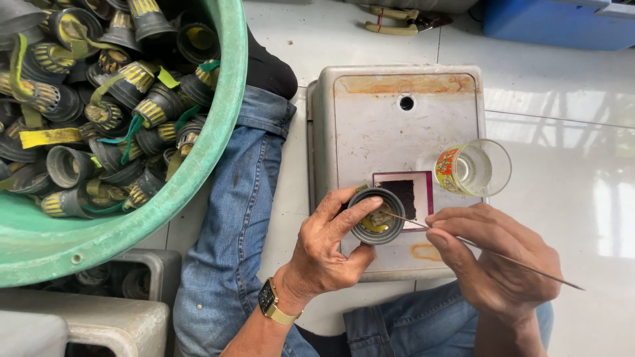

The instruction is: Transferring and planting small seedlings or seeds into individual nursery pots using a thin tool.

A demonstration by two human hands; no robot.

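Observation:
My left hand (327, 248) grips a small grey cup-shaped piece (377, 215) with something yellow inside, holding it over a grey plastic stool top (397, 125). In my right hand (493, 254) is a long thin metal needle (463, 241); its tip pokes into the cup's mouth. A gold watch sits on my left wrist. Just behind the cup lies a small pink-edged dark pad (407, 195).
A clear glass (473, 168) with liquid stands on the stool's right edge. A large green basin (221, 132) at left holds several grey cups with yellow and green strips. A grey crate (126, 277) sits below it. Blue box (555, 23) at far right on the white tile floor.

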